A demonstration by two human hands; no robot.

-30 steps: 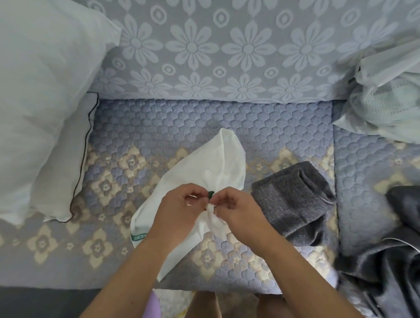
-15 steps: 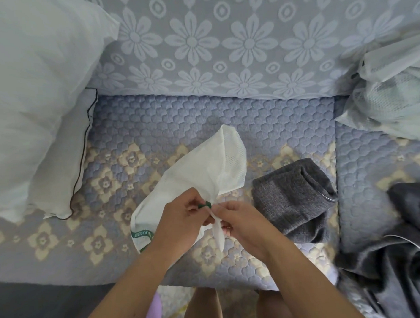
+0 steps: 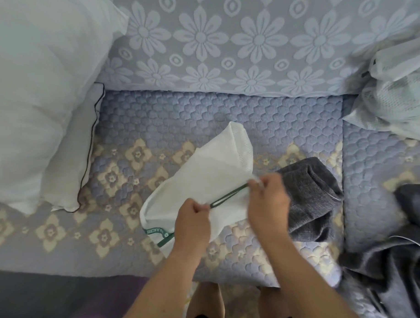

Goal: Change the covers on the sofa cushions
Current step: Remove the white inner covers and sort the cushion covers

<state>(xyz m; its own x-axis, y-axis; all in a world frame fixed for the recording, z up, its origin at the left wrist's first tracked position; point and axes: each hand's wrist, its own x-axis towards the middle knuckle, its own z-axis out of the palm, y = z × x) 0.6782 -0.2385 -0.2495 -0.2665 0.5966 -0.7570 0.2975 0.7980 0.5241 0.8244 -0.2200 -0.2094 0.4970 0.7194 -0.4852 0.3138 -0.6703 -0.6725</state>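
Observation:
A white mesh cover [image 3: 205, 180] with green trim lies on the sofa seat [image 3: 179, 117] in front of me. My left hand [image 3: 193, 221] pinches its edge at one end of a green opening. My right hand [image 3: 268, 199] pinches the other end, a short way to the right and higher. A green strip is stretched between the two hands. A folded grey cover [image 3: 310, 198] lies just right of my right hand. A bare white cushion [image 3: 35, 88] leans at the left.
Pale mesh fabric [image 3: 397, 100] is heaped at the right against the flowered sofa back [image 3: 247, 43]. Crumpled dark grey cloth [image 3: 398, 252] spills over the seat's front right. My knees show below the seat edge.
My hands, close together at the cover's opening before, have drawn apart. The right hand moved right and up, and the green-edged opening is now stretched between them.

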